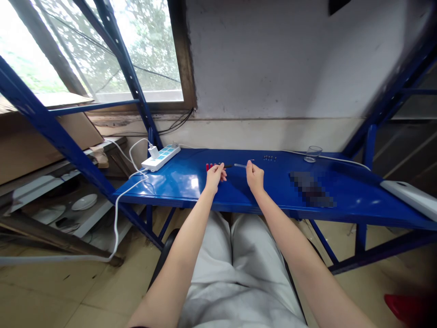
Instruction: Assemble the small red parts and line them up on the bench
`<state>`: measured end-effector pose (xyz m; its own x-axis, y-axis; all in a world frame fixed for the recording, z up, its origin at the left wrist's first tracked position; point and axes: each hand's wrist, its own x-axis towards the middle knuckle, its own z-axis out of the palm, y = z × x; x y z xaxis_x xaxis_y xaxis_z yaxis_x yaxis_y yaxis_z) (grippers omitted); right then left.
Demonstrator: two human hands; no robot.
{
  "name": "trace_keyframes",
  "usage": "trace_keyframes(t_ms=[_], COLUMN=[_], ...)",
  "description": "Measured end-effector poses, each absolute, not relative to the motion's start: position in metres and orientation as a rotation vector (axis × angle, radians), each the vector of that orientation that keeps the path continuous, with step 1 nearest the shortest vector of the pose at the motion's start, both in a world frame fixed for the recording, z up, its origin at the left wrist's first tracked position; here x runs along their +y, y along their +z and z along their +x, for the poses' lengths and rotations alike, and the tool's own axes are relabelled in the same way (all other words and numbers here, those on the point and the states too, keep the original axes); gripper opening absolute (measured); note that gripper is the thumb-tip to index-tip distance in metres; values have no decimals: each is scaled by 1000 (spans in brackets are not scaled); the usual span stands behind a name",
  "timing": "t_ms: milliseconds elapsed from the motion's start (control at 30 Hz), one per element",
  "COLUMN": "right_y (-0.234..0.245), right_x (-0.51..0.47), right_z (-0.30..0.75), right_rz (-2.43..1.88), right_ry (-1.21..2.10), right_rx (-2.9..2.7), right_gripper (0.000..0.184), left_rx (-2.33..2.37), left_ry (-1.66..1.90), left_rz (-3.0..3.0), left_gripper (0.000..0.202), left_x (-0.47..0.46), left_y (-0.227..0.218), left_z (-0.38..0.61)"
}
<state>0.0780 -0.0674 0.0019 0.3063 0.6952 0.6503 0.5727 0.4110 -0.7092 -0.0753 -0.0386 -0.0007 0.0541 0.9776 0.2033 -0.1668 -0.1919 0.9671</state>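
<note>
Above the blue tabletop (177, 182), my left hand (215, 176) is closed on a thin black rod-like piece (228, 166) that looks like part of a pen. My right hand (255, 176) pinches a slim clear tube (241, 165), its free end facing the black piece. Whether the two pieces touch is too small to tell. Several small red pieces (209, 166) lie beside my left hand, partly hidden by it. Beyond my right hand, several tiny metallic pieces (269, 158) stand or lie in short rows.
A white power strip (161, 157) with a plug sits at the back left, its cable trailing off the edge. To the right are a drinking glass (312, 154), a blurred dark object (312, 189) and a white device (411, 197). Blue posts (126, 68) flank the table.
</note>
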Motion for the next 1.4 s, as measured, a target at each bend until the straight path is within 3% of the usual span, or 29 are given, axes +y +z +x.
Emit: trace_keyframes(t_ms=[433,833,1400], right_y=[-6,-15,-13], right_x=[-54,-47,-53], right_z=[76,76,75], right_rz=[-1016,-1033,-1082], right_ry=[687,657,678], right_rx=[-1525,-1652,-1769], right_gripper=[40,31,38], left_rx=[877,868,850], left_ry=[1284,1278,1160], left_rz=[1369,1446,1564], left_gripper=[37,34,31], left_x=[-41,-40,-38], left_y=[0,-4,-8], left_z=[-73,-73,-72])
